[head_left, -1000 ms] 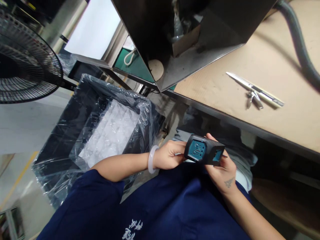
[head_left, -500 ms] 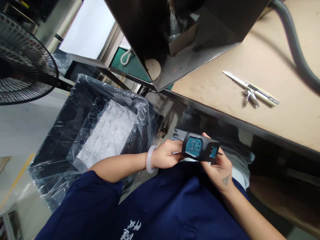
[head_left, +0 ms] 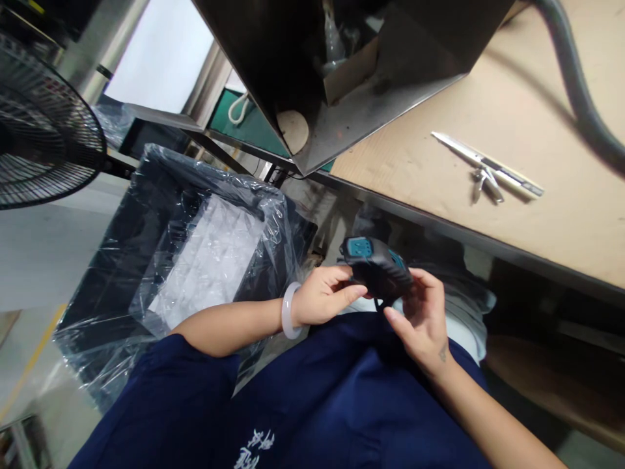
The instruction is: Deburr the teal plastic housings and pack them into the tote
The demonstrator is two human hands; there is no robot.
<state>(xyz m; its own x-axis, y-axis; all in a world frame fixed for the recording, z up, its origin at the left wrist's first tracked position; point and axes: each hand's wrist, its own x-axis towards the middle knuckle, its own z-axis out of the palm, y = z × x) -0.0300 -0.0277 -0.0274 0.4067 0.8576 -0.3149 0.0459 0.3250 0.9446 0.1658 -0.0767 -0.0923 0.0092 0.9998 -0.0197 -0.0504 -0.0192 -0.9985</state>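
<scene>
A black-and-teal case (head_left: 383, 273), shaped like that of a tape measure, is held tilted in front of my waist. A teal panel shows on its top left end, and ribbed black grip runs along its side. My left hand (head_left: 325, 293), with a pale bangle at the wrist, pinches its lower left part between thumb and fingers. At the right end, the fingers of my right hand (head_left: 422, 316) curl behind it, thumb below near a small dark piece that sticks out underneath. The fingertips behind the case are hidden.
On the wooden bench (head_left: 405, 156) lie a slim cutter knife (head_left: 488, 163) and a small metal piece (head_left: 486, 184). A metal box (head_left: 371, 124) stands behind. To the left are a plastic-lined bin (head_left: 107, 273) with white sheet inside and a fan (head_left: 43, 124). A grey hose (head_left: 576, 91) crosses the right.
The case has turned in my hands: its teal face, toward me before, now tips up and away, showing the ribbed side. My right thumb has come lower beneath it.
</scene>
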